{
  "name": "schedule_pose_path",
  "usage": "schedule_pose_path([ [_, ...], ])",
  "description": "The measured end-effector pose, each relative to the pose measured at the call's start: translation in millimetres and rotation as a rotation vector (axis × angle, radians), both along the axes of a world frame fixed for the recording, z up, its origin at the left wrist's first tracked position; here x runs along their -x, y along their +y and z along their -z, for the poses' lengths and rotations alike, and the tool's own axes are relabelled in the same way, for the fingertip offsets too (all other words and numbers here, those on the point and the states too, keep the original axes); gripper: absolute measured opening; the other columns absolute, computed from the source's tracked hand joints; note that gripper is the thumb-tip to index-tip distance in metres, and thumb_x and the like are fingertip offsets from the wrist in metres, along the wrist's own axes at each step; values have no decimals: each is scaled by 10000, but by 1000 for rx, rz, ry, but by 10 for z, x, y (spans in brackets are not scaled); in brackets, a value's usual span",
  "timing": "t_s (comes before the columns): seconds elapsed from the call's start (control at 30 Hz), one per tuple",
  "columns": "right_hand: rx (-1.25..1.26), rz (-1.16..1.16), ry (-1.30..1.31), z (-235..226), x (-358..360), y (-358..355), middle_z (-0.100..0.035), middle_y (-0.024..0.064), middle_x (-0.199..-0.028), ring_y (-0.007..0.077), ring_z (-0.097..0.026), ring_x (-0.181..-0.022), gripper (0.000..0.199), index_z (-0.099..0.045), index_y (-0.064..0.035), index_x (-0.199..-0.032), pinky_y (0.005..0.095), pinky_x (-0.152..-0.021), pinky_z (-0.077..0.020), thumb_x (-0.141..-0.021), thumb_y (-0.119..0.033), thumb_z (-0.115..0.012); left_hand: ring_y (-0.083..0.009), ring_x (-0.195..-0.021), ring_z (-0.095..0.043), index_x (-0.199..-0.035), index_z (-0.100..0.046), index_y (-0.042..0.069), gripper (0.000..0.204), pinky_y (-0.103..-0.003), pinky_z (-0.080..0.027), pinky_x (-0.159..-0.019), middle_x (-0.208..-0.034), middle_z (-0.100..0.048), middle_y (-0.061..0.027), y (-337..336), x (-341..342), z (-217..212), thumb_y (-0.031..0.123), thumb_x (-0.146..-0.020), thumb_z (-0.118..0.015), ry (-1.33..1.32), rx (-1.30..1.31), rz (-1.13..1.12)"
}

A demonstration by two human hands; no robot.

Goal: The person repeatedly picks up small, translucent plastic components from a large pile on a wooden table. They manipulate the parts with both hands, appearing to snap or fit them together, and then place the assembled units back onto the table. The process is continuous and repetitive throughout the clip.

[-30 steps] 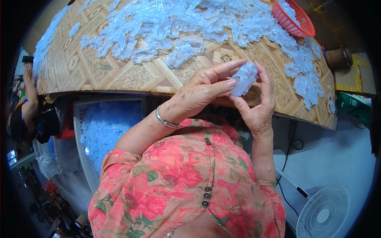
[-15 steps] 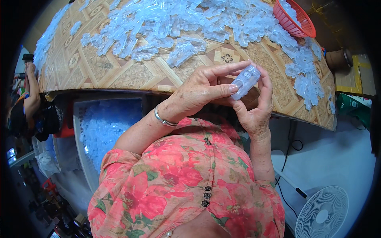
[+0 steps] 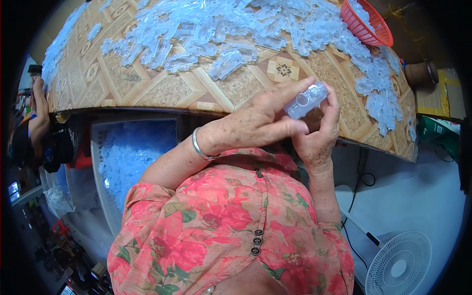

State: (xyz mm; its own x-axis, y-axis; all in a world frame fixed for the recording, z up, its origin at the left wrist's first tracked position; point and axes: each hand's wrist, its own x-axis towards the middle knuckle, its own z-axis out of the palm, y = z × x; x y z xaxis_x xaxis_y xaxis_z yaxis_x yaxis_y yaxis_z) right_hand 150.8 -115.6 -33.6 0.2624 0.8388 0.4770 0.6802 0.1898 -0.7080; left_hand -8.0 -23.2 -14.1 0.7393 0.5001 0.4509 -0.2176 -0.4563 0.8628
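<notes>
A small clear plastic casing (image 3: pixel 306 101), oblong and with a round opening in its face, is held up in front of me at the table's near edge. My right hand (image 3: pixel 318 140) grips it from the right, with fingers curled along its far side. From the left, my left hand (image 3: pixel 263 112) supports it with its fingers, while the left thumb sits below it, off its face. Fingertips behind the casing are partly hidden. Beyond my hands, a large heap of similar clear plastic pieces (image 3: pixel 211 29) covers the far part of the table (image 3: pixel 162 91).
A red plastic basket (image 3: pixel 361 29) with more clear pieces stands at the far right. Below the table on the left is a bin (image 3: pixel 101 182) full of clear pieces. A white fan (image 3: pixel 399 265) stands at lower right. Another person's arm (image 3: pixel 39 105) shows at far left.
The casing has been turned in my hands, so its round opening now faces up. My left thumb has come off its face and moved down toward my right thumb.
</notes>
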Motion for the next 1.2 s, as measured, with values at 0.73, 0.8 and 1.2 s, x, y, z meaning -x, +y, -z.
schedule_pose_path([
  [0.73, 115, -128, -216, -129, -310, 234, -670, 119, -1027, 338, -624, -984, 376, -649, -59, -1084, 439, -896, -467, -759, -168, -804, -346, -932, -577, -1071, -643, 25, 334, -439, -459, -815, -1039, -627, -135, 205, 35, 136, 77, -767, -770, 231, -340, -382],
  [0.8, 140, -140, -244, -180, -301, 245, -664, 121, -1010, 337, -622, -970, 364, -646, -57, -1061, 440, -883, -467, -756, -173, -807, -358, -937, -575, -1059, -638, 19, 330, -442, -466, -809, -1014, -614, -139, 216, 20, 138, 68, -758, -763, 207, -378, -395],
  [1.2, 92, 109, -458, -308, -965, 794, -650, 113, -1047, 304, -614, -998, 344, -661, -42, -1150, 416, -881, -474, -862, -216, -734, -368, -978, -581, -1076, -624, 9, 367, -457, -468, -880, -1026, -602, -158, 195, 21, 167, 80, -749, -774, 182, -379, -391],
])
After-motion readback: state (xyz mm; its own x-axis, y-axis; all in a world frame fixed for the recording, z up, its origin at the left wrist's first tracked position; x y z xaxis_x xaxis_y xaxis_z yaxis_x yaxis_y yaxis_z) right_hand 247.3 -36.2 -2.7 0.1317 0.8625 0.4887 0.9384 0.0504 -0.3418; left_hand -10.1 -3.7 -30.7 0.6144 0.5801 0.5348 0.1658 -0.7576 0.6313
